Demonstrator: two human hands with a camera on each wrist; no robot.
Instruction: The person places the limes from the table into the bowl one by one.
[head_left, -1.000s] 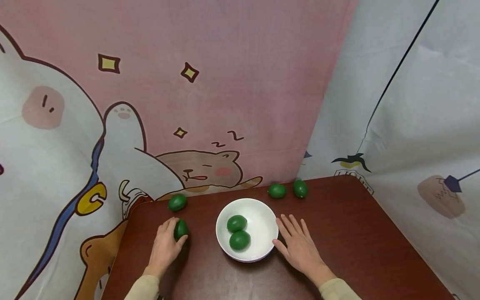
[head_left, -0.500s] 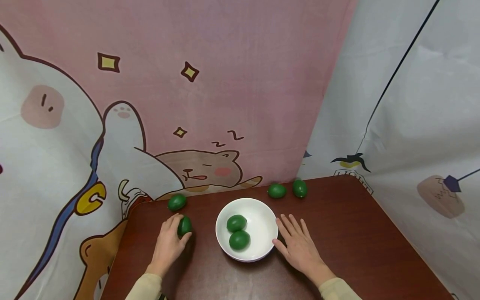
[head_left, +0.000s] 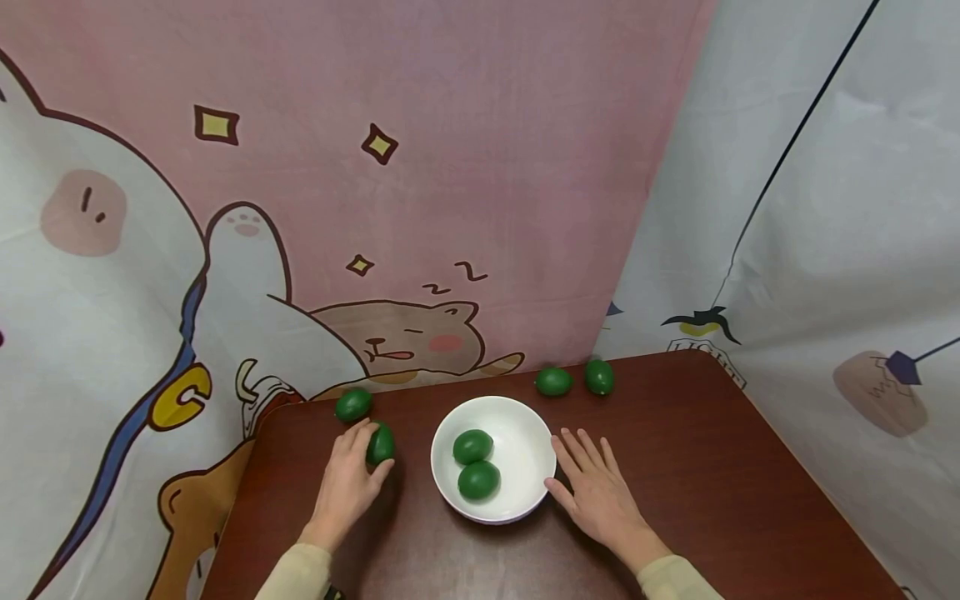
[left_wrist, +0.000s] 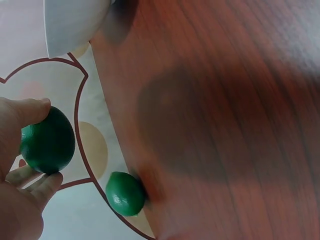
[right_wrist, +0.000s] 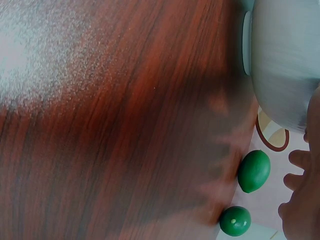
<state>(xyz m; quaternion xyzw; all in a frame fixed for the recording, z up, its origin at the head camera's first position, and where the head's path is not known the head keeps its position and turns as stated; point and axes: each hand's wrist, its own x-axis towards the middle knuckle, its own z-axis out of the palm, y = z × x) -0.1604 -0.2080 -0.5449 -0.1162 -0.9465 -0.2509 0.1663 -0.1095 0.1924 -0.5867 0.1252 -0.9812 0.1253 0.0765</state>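
Note:
My left hand [head_left: 348, 482] pinches a green lime [head_left: 381, 444] between thumb and fingertips, left of the white bowl [head_left: 527, 457]. In the left wrist view that lime [left_wrist: 52, 142] hangs above the table, a dark shadow lying on the wood. Two green limes, an upper one [head_left: 472, 447] and a lower one [head_left: 478, 481], lie side by side in the bowl's left half. My right hand [head_left: 596, 493] has its fingers spread at the bowl's right rim. In the right wrist view, the fingers of the right hand [right_wrist: 302, 185] are partly cut off beside the bowl [right_wrist: 285, 55].
One lime [head_left: 354, 405] sits at the table's back left edge, just beyond the left hand. Two more, a left one [head_left: 553, 382] and a right one [head_left: 599, 377], lie at the back edge right of the bowl. A printed cloth [head_left: 525, 208] hangs behind the brown table [head_left: 720, 467].
My left hand has moved right and slightly away from me, carrying the lime nearer the bowl. The right hand, the bowl and the other limes stay in place.

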